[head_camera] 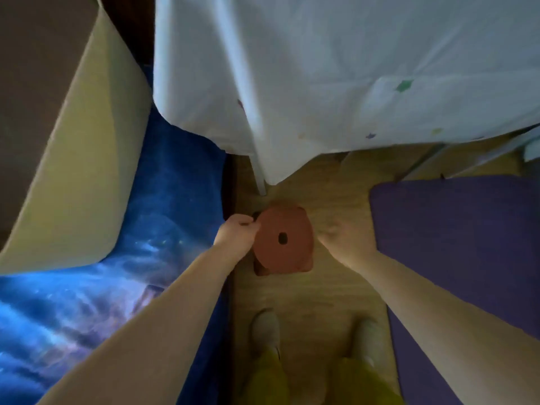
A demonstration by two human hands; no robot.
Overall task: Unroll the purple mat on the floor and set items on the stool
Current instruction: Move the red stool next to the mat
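Note:
A small red-brown round stool (287,247) with a hole in its seat stands on the wooden floor below me. My left hand (236,232) is closed around the stool's left rim. To the right of the stool my right hand (343,236) hovers, blurred, fingers apart and holding nothing. The purple mat (455,244) lies flat on the floor at the right, close beside my right forearm.
A white tablecloth (336,77) hangs over a table just beyond the stool, with a table leg (260,179) near it. A blue galaxy-print bedspread (146,229) and a pale pillow (87,159) fill the left. My feet (315,337) stand on the wooden floor (336,293).

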